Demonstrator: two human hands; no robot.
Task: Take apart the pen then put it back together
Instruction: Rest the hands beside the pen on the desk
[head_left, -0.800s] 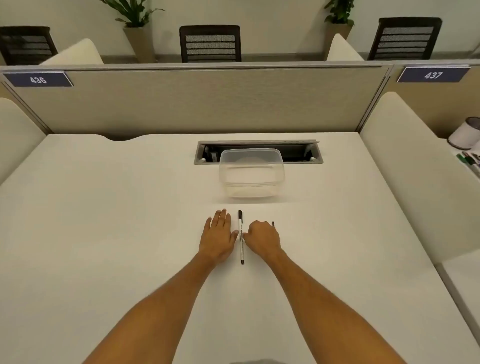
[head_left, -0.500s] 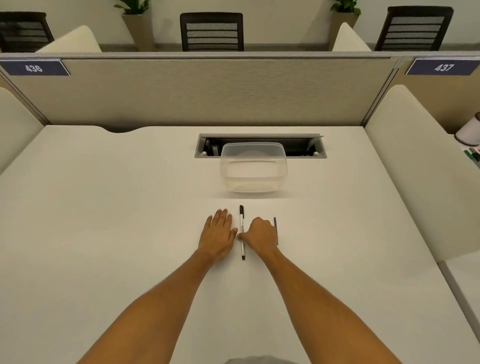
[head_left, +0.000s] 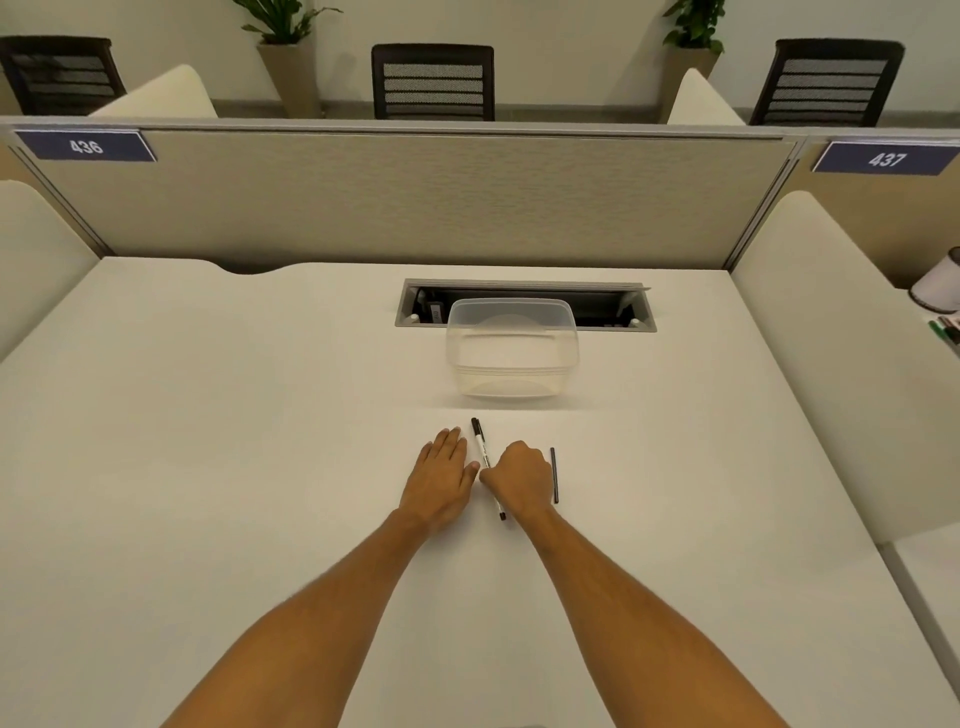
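Right hand (head_left: 519, 475) curled, seemingly gripping pen (head_left: 482, 451)

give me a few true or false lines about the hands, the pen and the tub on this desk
1. The pen lies between the two hands. True.
2. The left hand is a closed fist. False: it lies flat, fingers extended.
3. The clear tub holds pen parts. False: it looks empty.
4. A thin dark rod lies right of the right hand. True.
5. The tub sits nearer the person than the pen. False: it sits beyond it.
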